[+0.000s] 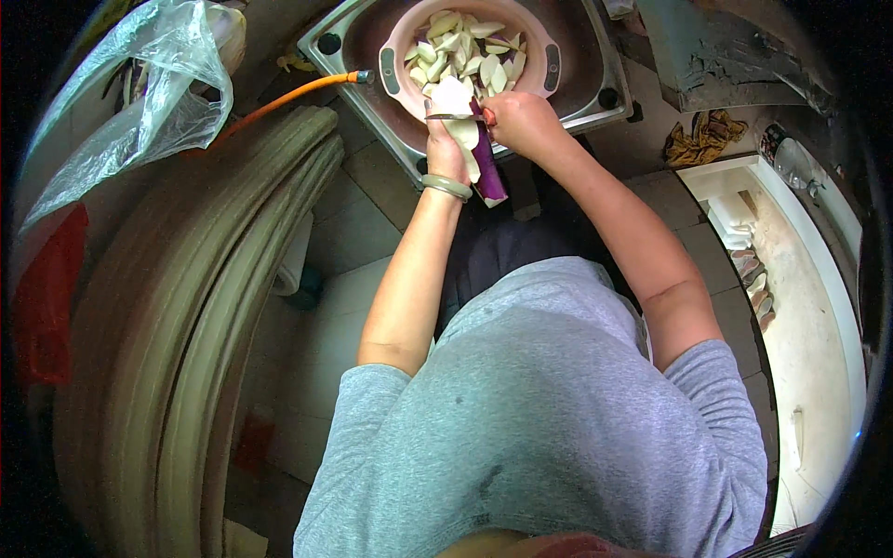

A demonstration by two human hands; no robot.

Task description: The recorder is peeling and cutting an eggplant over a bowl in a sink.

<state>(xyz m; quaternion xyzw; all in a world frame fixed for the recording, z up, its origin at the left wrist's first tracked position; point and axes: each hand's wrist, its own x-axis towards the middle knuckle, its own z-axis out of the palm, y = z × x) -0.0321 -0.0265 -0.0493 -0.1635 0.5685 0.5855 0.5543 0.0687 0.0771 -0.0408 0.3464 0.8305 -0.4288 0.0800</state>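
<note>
My left hand [446,156], with a pale bangle at the wrist, is wrapped round a long purple eggplant [488,170] whose white cut flesh shows along one side. A closed right hand [523,123] grips a knife by its orange-red handle [489,117]. The narrow knife blade [450,117] lies across the eggplant, close to my left fingers. Just beyond both hands is a pink basin [395,58] with grey handle grips. Several pale eggplant chunks [465,46], some edged with purple skin, are heaped in it.
The basin rests in a steel sink [409,163]. An orange hose [298,91] reaches toward the sink's left side. At far left hangs a clear plastic bag [167,84] above a ribbed beige curved object [214,251]. To the right are a crumpled brown cloth [705,138] and a white-edged cabinet [809,307].
</note>
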